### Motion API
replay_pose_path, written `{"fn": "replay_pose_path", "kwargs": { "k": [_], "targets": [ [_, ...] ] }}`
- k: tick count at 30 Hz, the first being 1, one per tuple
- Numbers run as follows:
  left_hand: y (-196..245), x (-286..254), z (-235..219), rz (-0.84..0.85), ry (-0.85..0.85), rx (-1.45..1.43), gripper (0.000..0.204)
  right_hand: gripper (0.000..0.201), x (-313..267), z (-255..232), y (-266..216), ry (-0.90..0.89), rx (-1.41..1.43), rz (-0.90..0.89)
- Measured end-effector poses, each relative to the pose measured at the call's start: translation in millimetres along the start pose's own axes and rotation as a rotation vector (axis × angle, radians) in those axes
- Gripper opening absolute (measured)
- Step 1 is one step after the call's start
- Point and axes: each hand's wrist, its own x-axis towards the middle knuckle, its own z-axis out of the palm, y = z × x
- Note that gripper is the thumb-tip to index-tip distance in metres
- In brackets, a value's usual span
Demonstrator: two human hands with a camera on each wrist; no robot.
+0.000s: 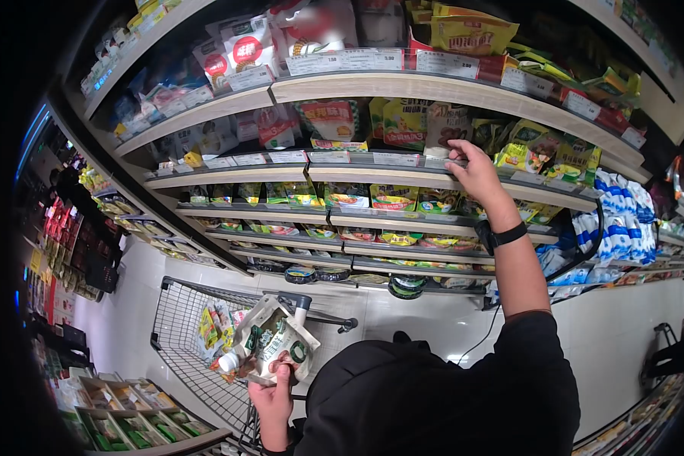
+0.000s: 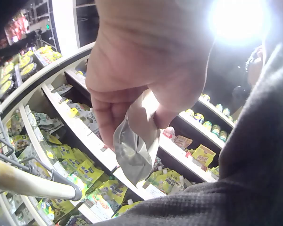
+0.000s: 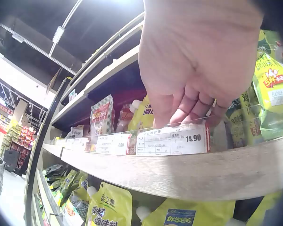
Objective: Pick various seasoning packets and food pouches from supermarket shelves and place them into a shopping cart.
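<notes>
The left hand (image 1: 272,397) gripped a spouted pouch (image 1: 273,340) by its bottom edge, fingers curled round it, and held it above the shopping cart (image 1: 176,319), which already carried a few packets. The right hand (image 1: 475,171) reached up to a wooden shelf (image 1: 403,176) beyond the cart, its bent fingertips (image 3: 191,109) resting on the price label strip (image 3: 172,140) and holding nothing.

right hand (image 3: 193,70) fingertips behind the price tag (image 3: 172,140)
</notes>
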Motion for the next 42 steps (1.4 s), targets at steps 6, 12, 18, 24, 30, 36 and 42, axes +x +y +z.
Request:
{"fn": "replay_pose_path", "kwargs": {
  "k": [6,12,18,24,30,36,42],
  "targets": [
    [-9,1,1,-0.014,0.020,0.013,0.019,0.043,3,-3,5,0.004,0.053,-0.005],
    [-8,3,3,-0.043,0.010,0.041,0.020,0.039,13,-10,8,-0.126,0.057,-0.031],
    [-7,4,6,-0.061,0.014,0.025,0.019,0.036,26,-21,9,-0.239,-0.012,-0.126],
    [-6,5,6,-0.040,0.016,0.040,0.020,0.034,31,-30,6,-0.302,-0.220,-0.145],
    [-4,5,4,-0.039,-0.003,0.068,0.021,0.031,32,-34,4,-0.331,-0.268,-0.160],
    [-16,6,-3,-0.046,0.002,0.052,0.022,0.032,27,-34,-1,-0.295,-0.296,-0.216],
    [-13,7,-1,-0.050,-0.005,0.021,0.022,0.036,23,-23,-4,-0.282,-0.232,-0.229]
  ]
}}
